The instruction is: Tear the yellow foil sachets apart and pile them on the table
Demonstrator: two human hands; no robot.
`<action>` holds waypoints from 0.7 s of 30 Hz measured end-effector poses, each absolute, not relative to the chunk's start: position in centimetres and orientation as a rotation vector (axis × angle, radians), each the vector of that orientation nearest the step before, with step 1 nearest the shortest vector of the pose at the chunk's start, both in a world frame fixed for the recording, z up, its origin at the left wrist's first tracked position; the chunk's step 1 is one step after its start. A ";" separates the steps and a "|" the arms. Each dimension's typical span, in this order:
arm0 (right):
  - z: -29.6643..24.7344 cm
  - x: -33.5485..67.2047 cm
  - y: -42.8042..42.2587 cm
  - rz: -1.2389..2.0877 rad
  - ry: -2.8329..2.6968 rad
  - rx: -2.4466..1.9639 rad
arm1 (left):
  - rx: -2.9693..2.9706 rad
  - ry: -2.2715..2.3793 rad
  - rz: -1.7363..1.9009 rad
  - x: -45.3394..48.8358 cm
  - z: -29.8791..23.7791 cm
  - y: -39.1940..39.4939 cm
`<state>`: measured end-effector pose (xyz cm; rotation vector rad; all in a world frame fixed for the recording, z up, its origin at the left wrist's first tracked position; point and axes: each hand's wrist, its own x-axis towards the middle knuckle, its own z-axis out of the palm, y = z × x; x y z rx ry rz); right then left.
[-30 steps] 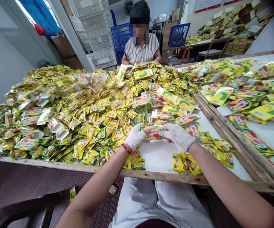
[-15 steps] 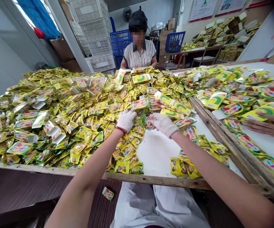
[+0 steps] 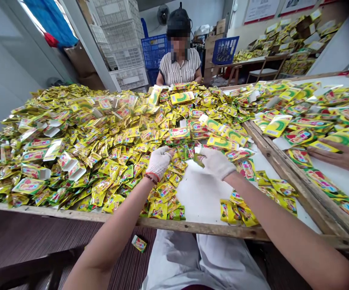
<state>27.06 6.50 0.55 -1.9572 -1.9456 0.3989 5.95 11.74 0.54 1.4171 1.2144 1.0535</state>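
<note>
Both arms reach fwd, bare fm. the elbows up to the white-gloved hands; L forearm (image 3: 118, 219) comes in fm. approx. 7 o'clock & slants up twd. 1; R forearm (image 3: 269, 213) comes in fm. approx. 4 o'clock & slants up twd. 10; L elbow bent, low in view; L wrist (image 3: 149, 182) has a dark beaded bracelet (image 3: 150, 179) just below the glove's orange hem; L hand (image 3: 158, 164) back up, fingers bent fwd twd. 1 o'clock, w/ bare skin at the tips; R hand (image 3: 218, 164) back up too, fingers curled in a pinch twd. 10 o'clock, tips partly hidden; hands near each other, not touching; thighs (image 3: 173, 253) at 6 o'clock, side by side, in pale trousers.
</note>
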 end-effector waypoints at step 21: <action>-2.1 24.1 4.3 0.382 -1.177 -1.617 | 0.618 0.633 1.071 11.2 -1.3 5.8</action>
